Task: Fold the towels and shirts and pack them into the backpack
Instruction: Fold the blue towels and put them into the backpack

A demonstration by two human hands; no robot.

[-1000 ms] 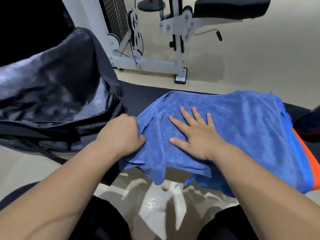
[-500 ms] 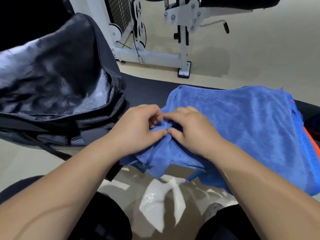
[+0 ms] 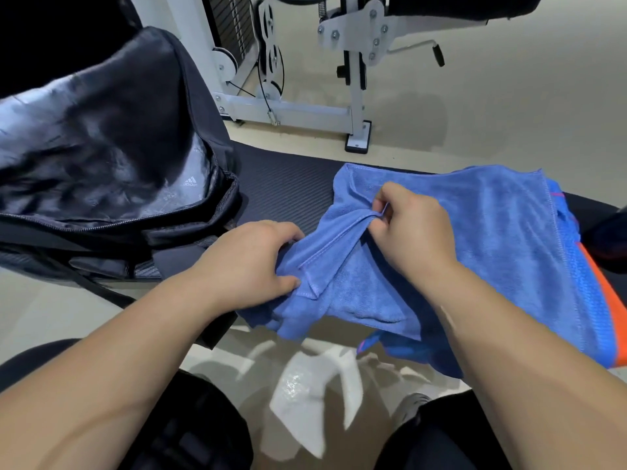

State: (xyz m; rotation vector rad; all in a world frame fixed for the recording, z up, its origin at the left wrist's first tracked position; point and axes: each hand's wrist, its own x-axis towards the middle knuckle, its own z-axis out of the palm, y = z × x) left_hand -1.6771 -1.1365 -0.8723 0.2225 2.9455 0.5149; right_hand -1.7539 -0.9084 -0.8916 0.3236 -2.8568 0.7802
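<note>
Black nylon backpack (image 3: 112, 157) at the left, unzipped and gaping, shiny lining exposed, resting on a dark ribbed mat (image 3: 281, 191). White logo printed on the lining near the zip, seemingly "adidas", though small and hard to read for certain. No other legible writing anywhere.

Just right of the backpack, left hand (image 3: 251, 262) clenched on the near-left corner of a blue terry-cloth towel (image 3: 458, 239), thumb and fingers pinching the stitched hem. Further right, right hand (image 3: 412, 228) pinching a raised ridge of the same towel between thumb and forefinger, cloth pulled taut between the two grips. Towel spread over the mat's right half, near edge drooping off toward the knees. Underneath at the far right, a blue and orange garment (image 3: 610, 307), probably one of the shirts, mostly covered.

Judged step: folding the first towel, barely begun, nothing visibly packed yet. Next move calls for carrying the gripped edge across to meet the opposite one, hems aligned, then smoothing flat before another fold.

Beyond, a white steel gym machine (image 3: 305, 106) on the pale floor.
</note>
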